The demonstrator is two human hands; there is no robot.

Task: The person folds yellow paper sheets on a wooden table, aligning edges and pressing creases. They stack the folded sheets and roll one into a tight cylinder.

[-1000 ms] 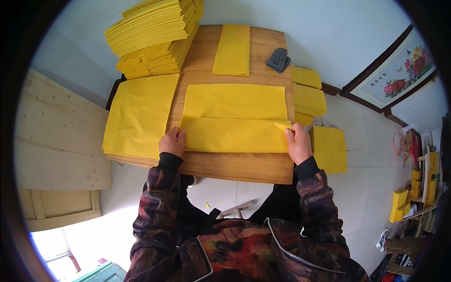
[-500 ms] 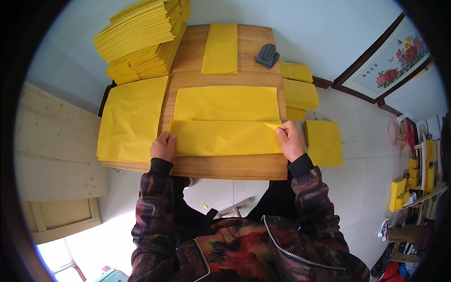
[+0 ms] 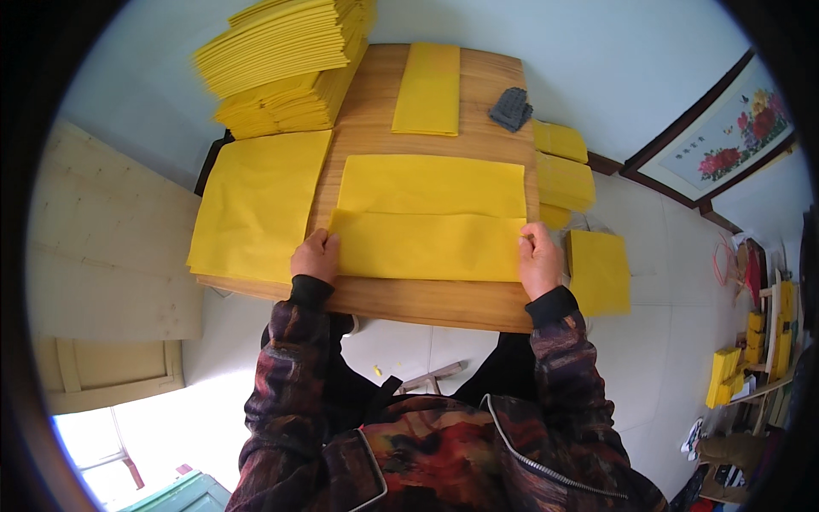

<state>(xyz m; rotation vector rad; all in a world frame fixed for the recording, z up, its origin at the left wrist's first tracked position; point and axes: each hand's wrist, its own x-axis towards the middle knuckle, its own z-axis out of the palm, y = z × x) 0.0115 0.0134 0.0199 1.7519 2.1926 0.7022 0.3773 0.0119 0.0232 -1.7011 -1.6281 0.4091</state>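
A yellow sheet (image 3: 431, 246), paper or thin cloth I cannot tell, lies on the wooden table (image 3: 426, 305) in front of me. Its near part is folded over toward the far side, and a single strip of it shows beyond the folded edge. At the fold's left end, my left hand (image 3: 316, 256) pinches the sheet between thumb and fingers. My right hand (image 3: 541, 258) grips the right end the same way. Both forearms reach in from the lower edge.
Left of the sheet lies a flat pile of yellow sheets (image 3: 260, 205), with a tall folded stack (image 3: 281, 51) behind. Farther back are a long folded yellow piece (image 3: 426, 90) and a dark grey cloth (image 3: 510, 110). Yellow bundles (image 3: 565, 181) stand beyond the table's right edge.
The whole view has shifted a little, so the table and stacks appear farther right. Both hands keep their hold on the fold's ends, and its far edge lies slightly flatter.
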